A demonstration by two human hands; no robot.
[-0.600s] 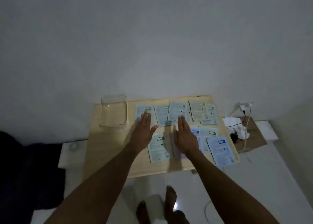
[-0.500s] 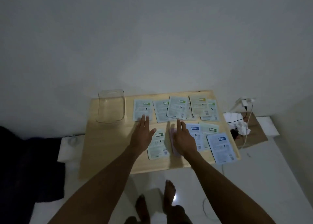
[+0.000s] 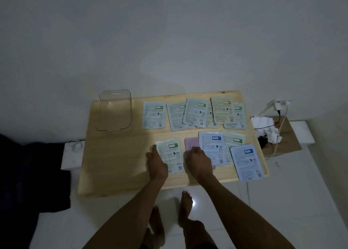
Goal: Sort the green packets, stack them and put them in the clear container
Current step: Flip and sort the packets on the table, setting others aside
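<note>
Several flat packets lie face down on a light wooden table (image 3: 116,165). A green-labelled packet (image 3: 172,155) lies at the near middle, and my left hand (image 3: 157,163) rests on its left edge with a finger along the side. My right hand (image 3: 198,161) lies with curled fingers on a pink packet (image 3: 192,144). More green-labelled packets (image 3: 153,115) lie in a row at the back, some overlapping. Two blue-labelled packets (image 3: 246,162) lie at the near right. The clear container (image 3: 114,111) stands empty at the back left.
A white charger and cables (image 3: 276,107) hang over crumpled white paper (image 3: 271,133) and a brown board right of the table. Dark cloth (image 3: 28,173) lies on the floor at the left. My bare feet (image 3: 186,205) stand on white tiles below the table's near edge.
Both hands have drawn back from the far row of packets toward the near row. The left hand now touches the near green packet, and the right hand's fingers have curled on the pink one.
</note>
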